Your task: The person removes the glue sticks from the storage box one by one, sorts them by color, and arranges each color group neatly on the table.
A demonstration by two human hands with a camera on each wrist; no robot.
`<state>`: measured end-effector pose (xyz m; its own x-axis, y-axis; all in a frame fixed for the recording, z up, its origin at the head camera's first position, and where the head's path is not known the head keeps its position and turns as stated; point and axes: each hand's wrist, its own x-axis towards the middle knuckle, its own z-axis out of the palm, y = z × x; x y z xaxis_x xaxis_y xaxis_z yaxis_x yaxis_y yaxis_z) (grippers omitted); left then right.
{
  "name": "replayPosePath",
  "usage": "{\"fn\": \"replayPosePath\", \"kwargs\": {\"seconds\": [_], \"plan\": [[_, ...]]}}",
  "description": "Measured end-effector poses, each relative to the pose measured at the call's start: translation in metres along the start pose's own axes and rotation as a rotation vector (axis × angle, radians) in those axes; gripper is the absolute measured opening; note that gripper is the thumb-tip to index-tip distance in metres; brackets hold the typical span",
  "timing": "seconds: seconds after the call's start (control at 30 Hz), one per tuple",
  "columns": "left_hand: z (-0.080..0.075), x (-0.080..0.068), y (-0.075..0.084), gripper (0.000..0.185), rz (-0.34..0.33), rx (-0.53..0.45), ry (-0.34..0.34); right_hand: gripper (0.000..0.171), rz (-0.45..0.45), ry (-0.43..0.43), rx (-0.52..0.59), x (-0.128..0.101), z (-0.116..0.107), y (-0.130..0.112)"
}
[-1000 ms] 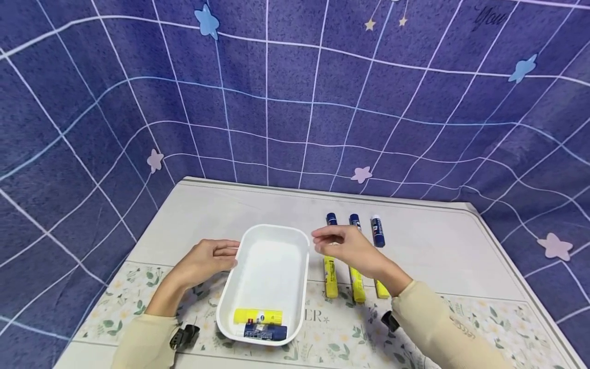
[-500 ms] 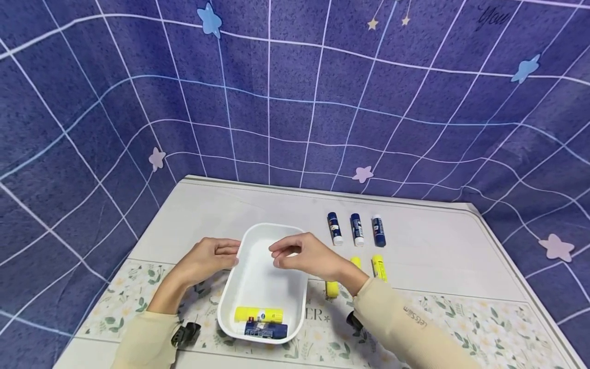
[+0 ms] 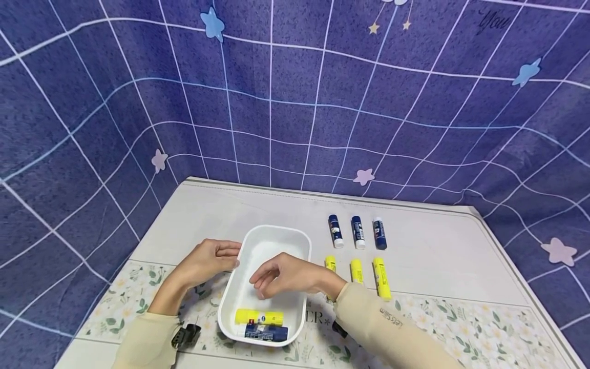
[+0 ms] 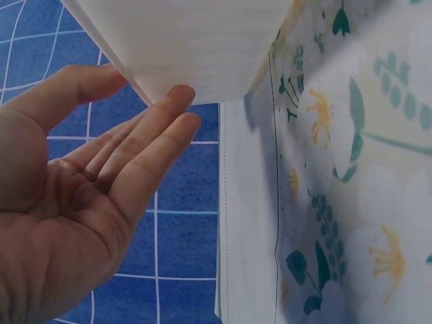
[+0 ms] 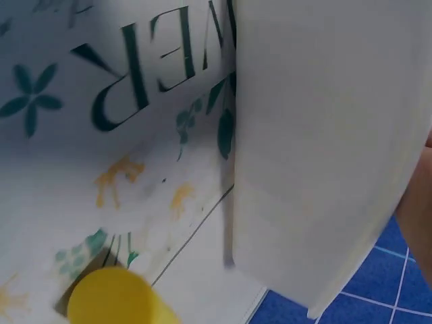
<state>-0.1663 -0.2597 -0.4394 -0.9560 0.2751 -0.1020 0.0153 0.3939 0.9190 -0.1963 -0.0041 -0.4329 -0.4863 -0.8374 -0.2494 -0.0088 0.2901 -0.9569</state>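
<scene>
A white plastic tray stands at the centre of the table. Inside its near end, a yellow glue stick and a dark blue glue stick lie side by side. My left hand holds the tray's left rim; in the left wrist view its thumb meets the rim and its fingers lie against the outer wall. Over the tray's middle hangs my right hand, fingers loosely bent, with nothing seen between them. The right wrist view shows mainly the tray's outer wall; the rim hides most of that hand.
Right of the tray, three yellow glue sticks form a row, one partly behind the right wrist. Behind them lie three dark blue and white glue sticks. A purple-blue gridded cloth hangs past the table's back edge.
My right hand has moved left and nearer from the tray's right side to above its inside. The loose glue sticks are more exposed. My left hand and the tray stay put.
</scene>
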Motion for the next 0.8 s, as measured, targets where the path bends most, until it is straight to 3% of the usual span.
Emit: {"fn": "replayPosePath", "kwargs": {"seconds": [0.57,0.8], "plan": [[-0.001,-0.001,0.003,0.051,0.008,-0.007,-0.003,0.032,0.087,-0.203,-0.321,0.014,0.015,0.001],[-0.001,-0.001,0.001,0.051,0.020,-0.016,-0.019,0.032,0.056,-0.196,-0.441,0.014,0.021,0.002]]}}
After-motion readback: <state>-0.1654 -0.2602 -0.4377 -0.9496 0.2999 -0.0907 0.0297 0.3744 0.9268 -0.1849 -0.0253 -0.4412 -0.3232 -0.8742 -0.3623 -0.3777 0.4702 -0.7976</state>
